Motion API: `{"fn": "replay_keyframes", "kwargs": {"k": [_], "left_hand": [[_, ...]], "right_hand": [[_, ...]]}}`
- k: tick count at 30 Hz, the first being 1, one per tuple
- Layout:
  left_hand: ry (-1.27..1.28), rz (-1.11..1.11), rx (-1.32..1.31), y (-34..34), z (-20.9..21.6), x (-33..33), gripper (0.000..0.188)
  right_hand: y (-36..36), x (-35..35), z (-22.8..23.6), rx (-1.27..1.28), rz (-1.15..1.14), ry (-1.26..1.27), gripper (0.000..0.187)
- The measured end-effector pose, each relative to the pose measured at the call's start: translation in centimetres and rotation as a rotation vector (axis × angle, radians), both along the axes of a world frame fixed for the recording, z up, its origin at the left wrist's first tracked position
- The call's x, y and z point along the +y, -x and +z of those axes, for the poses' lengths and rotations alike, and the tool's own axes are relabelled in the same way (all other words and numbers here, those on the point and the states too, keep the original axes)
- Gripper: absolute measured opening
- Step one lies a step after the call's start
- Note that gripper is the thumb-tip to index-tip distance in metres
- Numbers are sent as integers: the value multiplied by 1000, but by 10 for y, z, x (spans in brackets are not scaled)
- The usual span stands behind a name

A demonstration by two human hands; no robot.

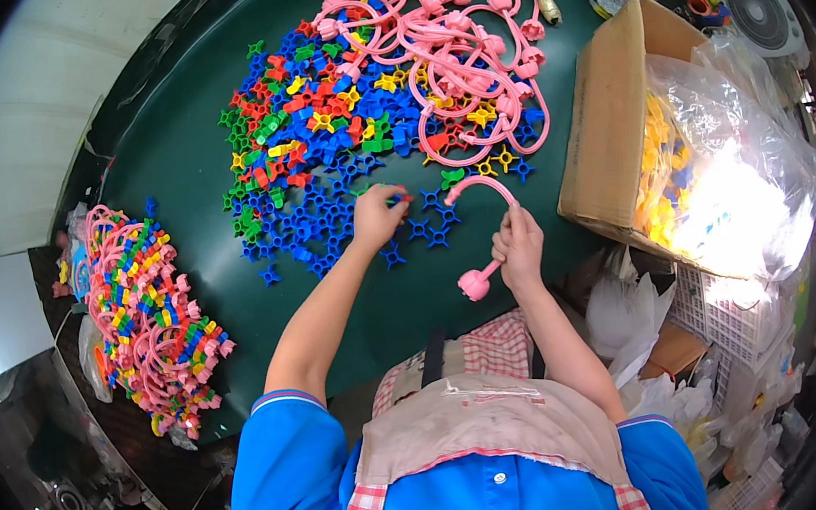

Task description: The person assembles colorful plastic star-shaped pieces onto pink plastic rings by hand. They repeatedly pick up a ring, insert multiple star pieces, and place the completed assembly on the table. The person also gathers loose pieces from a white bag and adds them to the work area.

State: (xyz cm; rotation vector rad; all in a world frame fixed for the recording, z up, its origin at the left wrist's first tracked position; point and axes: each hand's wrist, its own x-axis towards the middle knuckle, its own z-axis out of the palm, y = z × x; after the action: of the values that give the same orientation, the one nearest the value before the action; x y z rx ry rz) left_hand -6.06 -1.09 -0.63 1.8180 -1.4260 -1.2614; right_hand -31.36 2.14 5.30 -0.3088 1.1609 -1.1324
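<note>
My right hand [519, 247] is closed round a pink cord [482, 181]. The cord arches up to the left above the hand, and its cup-shaped end [474, 285] hangs below. My left hand [380, 216] pinches a small star-shaped plastic piece at the near edge of the pile; a bit of red and blue shows at the fingertips, the rest is hidden. Around it lie blue star-shaped pieces [309, 224], part of a heap of red, green, yellow and blue ones. More pink cords [466, 57] lie tangled over the heap's far right side.
Strung pink cords with coloured pieces [149, 325] are bunched at the table's left edge. A cardboard box [604, 122] with yellow pieces and clear plastic stands at the right. The dark green table [177, 170] curves around the pile. Farther right is a grey fan [759, 8].
</note>
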Motion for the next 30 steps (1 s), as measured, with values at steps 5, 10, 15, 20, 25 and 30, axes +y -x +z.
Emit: {"fn": "replay_keyframes", "kwargs": {"k": [5,10,15,20,25,30], "left_hand": [[-352,548,904,11,35,15,26],[-387,595,1431,14,22,25,46],[-592,62,994,32,55,8,61],[234,98,-356,66,8,-48,20],[344,102,-500,86,-12,-76,27],[343,-39,-599,78,-26,-61,25]], "right_hand": [[-37,-10,6,-109,2,40,36],[-63,17,3,-194,234,-195,43],[-14,21,-41,-612,366,-577,48],[31,21,-48,-596,93,-514,50],[52,-9,-43,-501,51,-450,48],[37,-35,-29,-442,26,-385,48]]}}
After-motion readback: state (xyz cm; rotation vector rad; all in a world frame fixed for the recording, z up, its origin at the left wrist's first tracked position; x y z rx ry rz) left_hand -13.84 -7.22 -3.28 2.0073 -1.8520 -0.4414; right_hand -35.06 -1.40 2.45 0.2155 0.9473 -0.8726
